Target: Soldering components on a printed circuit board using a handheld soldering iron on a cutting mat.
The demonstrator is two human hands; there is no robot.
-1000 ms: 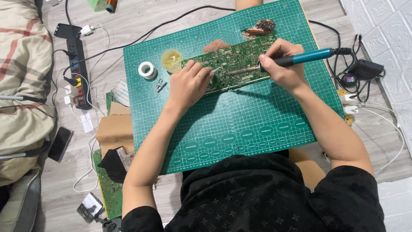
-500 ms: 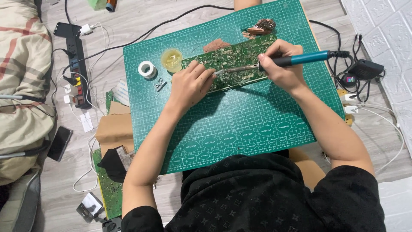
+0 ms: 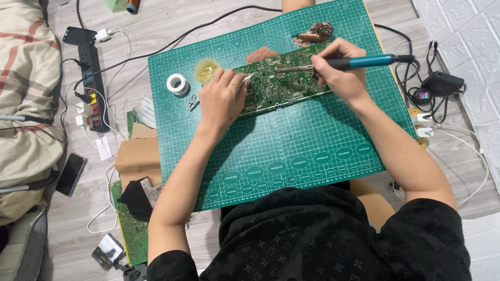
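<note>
Person seated at near edge of green mat (image 3: 312,140), soldering a long green board (image 3: 284,83) that lies tilted across the far half of the mat, its right end toward the far right corner.

Right hand (image 3: 338,70) closed in a pen grip round the blue-handled iron (image 3: 359,62). Handle points at the mat's right edge, metal tip lies low over the board's middle and points left. Cord runs off the right edge to a black adapter (image 3: 442,83) on the floor.

Left hand (image 3: 221,99) rests on the board's left end, fingers curled, pinching a thin pale strand, probably solder wire (image 3: 249,77); too small to be sure. The strand points toward the tip, and a gap shows between them.

Just off the board's left end, near the far left corner: yellow flux tin (image 3: 207,70), white reel (image 3: 177,84), small metal clip (image 3: 192,102). Brown scraps (image 3: 317,32) by the far edge.

Doing it well, as I judge it: keep the left palm pressing the board flat so it does not slide on the mat. Lay the tip on pad and lead together, feed the wire to the joint and not onto the iron. Keep left fingers back from the hot shaft. Watch that the cord does not tug the handle. The right wrist looks raised; resting it on the mat would steady the tip.

Left of the mat: power strip (image 3: 91,78), cardboard (image 3: 138,156), a second board (image 3: 133,229) on the floor.
</note>
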